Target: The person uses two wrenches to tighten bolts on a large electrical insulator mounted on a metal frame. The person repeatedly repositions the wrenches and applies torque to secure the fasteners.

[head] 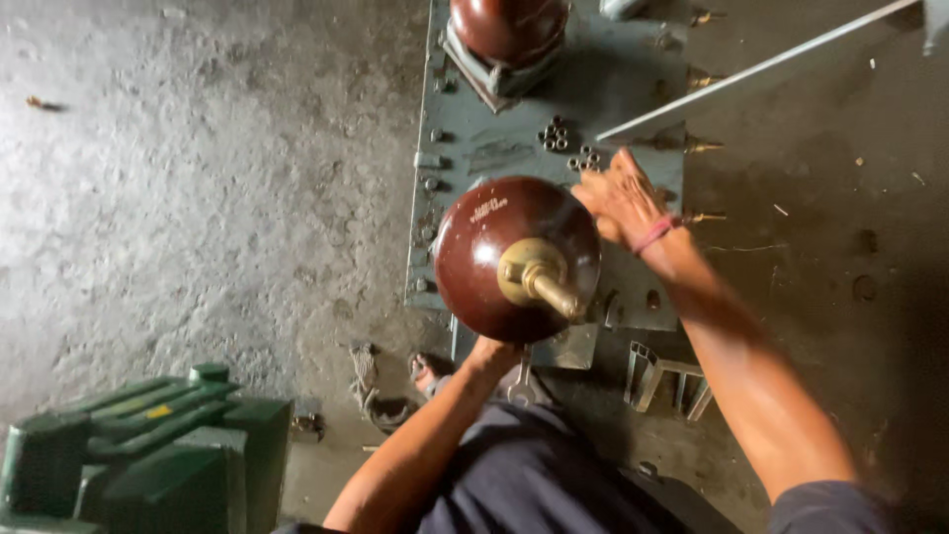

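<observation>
I am holding up the big brown knob [494, 262] with my left hand [491, 354] under it, fingers hidden. My right hand [621, 198] is pressing flat and open beside it on the grey plate [633, 89]. One knob [509, 28] is already sitting there; little nuts [556, 133] are still lying loose.

Insulator [504, 259] on plate [474, 148], nuts [556, 133] behind
</observation>
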`<state>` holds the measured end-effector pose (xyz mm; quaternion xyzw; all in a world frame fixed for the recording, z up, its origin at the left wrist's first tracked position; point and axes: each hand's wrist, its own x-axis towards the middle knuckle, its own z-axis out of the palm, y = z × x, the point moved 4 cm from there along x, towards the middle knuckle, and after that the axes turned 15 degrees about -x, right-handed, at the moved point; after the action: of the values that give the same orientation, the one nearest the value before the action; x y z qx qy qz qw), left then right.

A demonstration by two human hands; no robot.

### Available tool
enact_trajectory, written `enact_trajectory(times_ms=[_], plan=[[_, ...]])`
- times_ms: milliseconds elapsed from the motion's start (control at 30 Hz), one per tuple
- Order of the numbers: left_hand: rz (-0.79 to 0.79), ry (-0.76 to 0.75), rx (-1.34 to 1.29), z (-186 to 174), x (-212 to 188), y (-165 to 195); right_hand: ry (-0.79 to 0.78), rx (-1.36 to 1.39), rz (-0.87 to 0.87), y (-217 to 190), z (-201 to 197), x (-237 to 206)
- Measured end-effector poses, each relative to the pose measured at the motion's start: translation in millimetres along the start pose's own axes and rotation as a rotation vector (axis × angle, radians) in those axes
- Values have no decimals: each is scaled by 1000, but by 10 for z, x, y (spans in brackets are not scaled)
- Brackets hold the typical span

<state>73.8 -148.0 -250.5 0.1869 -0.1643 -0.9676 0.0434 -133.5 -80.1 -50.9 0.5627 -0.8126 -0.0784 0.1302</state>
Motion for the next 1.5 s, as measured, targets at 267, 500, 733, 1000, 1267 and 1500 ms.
enact_trajectory(times_ms=[267,500,733,1000,1267,1500], plan=[[254,-489,677,-113,-243,318,33,-270,547,-241,-433,-1251],[-170,6,-272,-259,-53,77,-214,1303,1330,-1655,251,-2231],[-153,-4,-315,-219,-38,31,-252,1512,1149,-2283,201,-1649],[-92,-287,-184,-170,-114,175,-439,1707,1304,-2602,272,-1180],[-10,-515,-262,-100,-301,341,-327,1687,1305,-2652,696,-1150],[-149,10,-204,-202,-24,147,-432,1472,1389,-1395,553,-2125]])
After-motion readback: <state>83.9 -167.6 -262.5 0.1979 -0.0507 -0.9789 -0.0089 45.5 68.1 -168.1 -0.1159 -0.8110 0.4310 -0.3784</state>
